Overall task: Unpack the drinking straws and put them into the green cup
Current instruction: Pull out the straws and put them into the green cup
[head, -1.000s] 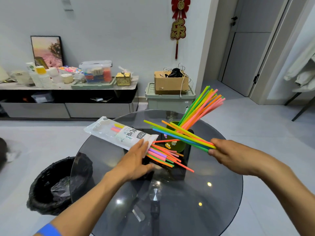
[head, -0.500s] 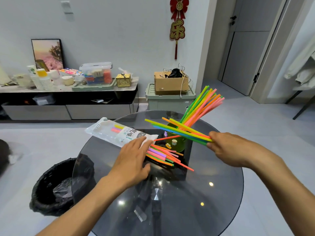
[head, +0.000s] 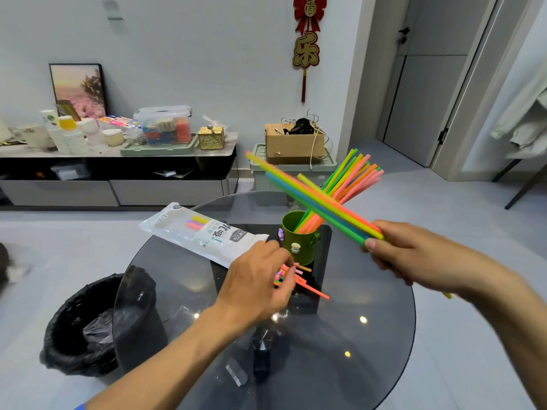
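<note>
1. The right hand (head: 420, 255) grips a bunch of straws (head: 313, 196) by their near end. The bunch is up in the air above the green cup (head: 299, 244). Its long way runs from near right up to far left.
2. The green cup stands upright near the middle of the round glass table (head: 340, 350). More straws in the cup (head: 349, 179) stick out of it and lean to the far right, spread like a fan.
3. The left hand (head: 260, 288) lies with curled fingers on the loose straws (head: 307, 287) at the open end of the white bag (head: 201, 232). I cannot tell if it pinches them or just rests on them. These straws lie flat and point to the near right.
4. The bag lies flat, its closed end sticking out over the far left edge of the table. A few straws can be seen inside it.
5. A black bin (head: 88, 329) with a black liner stands on the floor by the near left edge of the table.
6. The near part of the glass top is bare.
</note>
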Action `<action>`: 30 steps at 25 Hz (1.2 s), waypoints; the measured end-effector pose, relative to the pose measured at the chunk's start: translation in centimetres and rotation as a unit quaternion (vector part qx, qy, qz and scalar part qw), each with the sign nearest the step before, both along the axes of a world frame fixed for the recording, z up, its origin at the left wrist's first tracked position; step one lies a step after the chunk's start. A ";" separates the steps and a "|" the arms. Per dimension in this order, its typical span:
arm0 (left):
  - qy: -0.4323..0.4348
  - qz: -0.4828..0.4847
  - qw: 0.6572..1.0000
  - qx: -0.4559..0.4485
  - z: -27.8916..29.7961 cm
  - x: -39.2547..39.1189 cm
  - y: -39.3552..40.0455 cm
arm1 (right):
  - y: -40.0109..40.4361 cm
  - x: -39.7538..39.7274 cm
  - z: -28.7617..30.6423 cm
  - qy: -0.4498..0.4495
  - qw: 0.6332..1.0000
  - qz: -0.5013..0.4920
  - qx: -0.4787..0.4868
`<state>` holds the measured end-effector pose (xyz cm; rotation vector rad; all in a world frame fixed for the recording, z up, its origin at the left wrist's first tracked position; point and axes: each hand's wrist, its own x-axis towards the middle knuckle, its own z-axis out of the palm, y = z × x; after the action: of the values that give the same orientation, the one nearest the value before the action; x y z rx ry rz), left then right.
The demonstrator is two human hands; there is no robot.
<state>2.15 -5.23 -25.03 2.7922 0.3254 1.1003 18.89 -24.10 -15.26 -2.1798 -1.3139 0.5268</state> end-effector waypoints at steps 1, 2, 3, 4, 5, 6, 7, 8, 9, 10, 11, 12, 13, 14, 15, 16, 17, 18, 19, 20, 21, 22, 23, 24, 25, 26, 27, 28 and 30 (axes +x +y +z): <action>-0.031 -0.017 0.995 0.091 0.3 0.0 -0.3 | 0.7 -0.6 -0.7 -0.048 0.998 0.014 -0.034; -0.043 -0.019 0.984 0.170 0.6 0.0 -0.5 | 1.6 -1.5 -1.5 -0.097 0.993 0.033 -0.065; -0.028 -0.005 0.974 0.226 1.1 -0.1 -0.6 | 2.3 -2.6 -2.2 -0.131 0.986 0.055 -0.086; 0.003 0.012 0.967 0.255 1.5 -0.2 -0.5 | 3.1 -3.7 -2.6 -0.148 0.981 0.080 -0.095; 0.038 0.022 0.965 0.258 1.7 -0.3 -0.5 | 3.7 -4.7 -2.7 -0.154 0.978 0.104 -0.096; 0.069 0.029 0.968 0.238 1.7 -0.5 -0.6 | 4.3 -5.4 -2.6 -0.165 0.974 0.122 -0.094; 0.095 0.045 0.975 0.194 2.0 -0.8 -0.6 | 4.8 -6.1 -2.4 -0.197 0.966 0.130 -0.101; 0.118 0.073 0.982 0.132 2.4 -1.1 -0.5 | 5.2 -6.7 -2.1 -0.259 0.954 0.121 -0.087; 0.131 0.111 0.983 0.059 2.9 -1.3 -0.1 | 5.4 -6.9 -1.6 -0.340 0.935 0.095 -0.027; 0.115 0.149 0.982 -0.033 3.3 -1.5 0.6 | 5.5 -7.0 -1.0 -0.412 0.906 0.057 0.077; 0.061 0.167 0.976 -0.128 3.7 -1.8 1.6 | 5.5 -7.3 -0.2 -0.446 0.871 0.012 0.206; -0.009 0.151 0.963 -0.223 4.2 -2.2 2.4 | 5.4 -7.5 0.4 -0.444 0.830 -0.032 0.335; -0.092 0.103 0.937 -0.320 4.8 -2.4 3.0 | 5.2 -7.7 0.7 -0.417 0.799 -0.066 0.428; -0.177 0.049 0.900 -0.395 5.5 -2.6 3.5 | 5.3 -7.9 0.7 -0.376 0.789 -0.088 0.478; -0.242 0.002 0.869 -0.431 6.1 -2.8 3.8 | 5.6 -8.2 0.4 -0.318 0.800 -0.099 0.498; -0.278 -0.032 0.850 -0.446 6.3 -3.0 4.1 | 6.2 -8.6 -0.1 -0.247 0.825 -0.106 0.497; -0.285 -0.054 0.840 -0.458 6.2 -3.0 4.0 | 6.8 -9.0 -0.7 -0.174 0.851 -0.108 0.483; -0.266 -0.062 0.837 -0.473 5.7 -3.0 3.8 | 7.4 -9.4 -1.3 -0.105 0.874 -0.108 0.462; -0.232 -0.063 0.838 -0.490 4.9 -3.0 3.6 | 8.0 -9.8 -1.8 -0.037 0.892 -0.108 0.438; -0.190 -0.050 0.842 -0.503 4.0 -2.9 3.5 | 8.5 -10.1 -2.2 0.025 0.904 -0.110 0.414; -0.154 -0.028 0.846 -0.509 3.1 -2.7 3.4 | 8.8 -10.4 -2.5 0.075 0.909 -0.109 0.396; -0.136 -0.005 0.849 -0.510 2.5 -2.5 3.3 | 9.0 -10.5 -2.9 0.116 0.908 -0.103 0.389; -0.143 0.002 0.849 -0.509 2.1 -2.4 3.4 | 9.1 -10.6 -3.1 0.147 0.905 -0.095 0.388; -0.160 -0.012 0.845 -0.511 1.9 -2.3 3.5 | 9.2 -10.7 -3.2 0.171 0.901 -0.085 0.390; -0.167 -0.027 0.841 -0.513 1.7 -2.2 3.5 | 9.3 -10.7 -3.3 0.191 0.898 -0.077 0.390; -0.158 -0.041 0.842 -0.514 1.2 -2.0 3.4 | 9.5 -10.7 -3.4 0.214 0.894 -0.068 0.387; -0.131 -0.042 0.849 -0.511 0.8 -1.9 2.9 | 9.8 -10.8 -3.4 0.248 0.888 -0.056 0.382; -0.104 -0.047 0.852 -0.510 0.2 -1.8 2.3 | 10.0 -11.0 -3.5 0.291 0.880 -0.041 0.373; -0.081 -0.089 0.857 -0.501 -0.6 -1.4 1.0 | 10.3 -11.6 -4.0 0.334 0.875 -0.024 0.350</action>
<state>0.78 -4.21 -25.58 1.7492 0.4411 0.7721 7.31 -13.76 -19.24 -1.2537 -0.8629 0.5906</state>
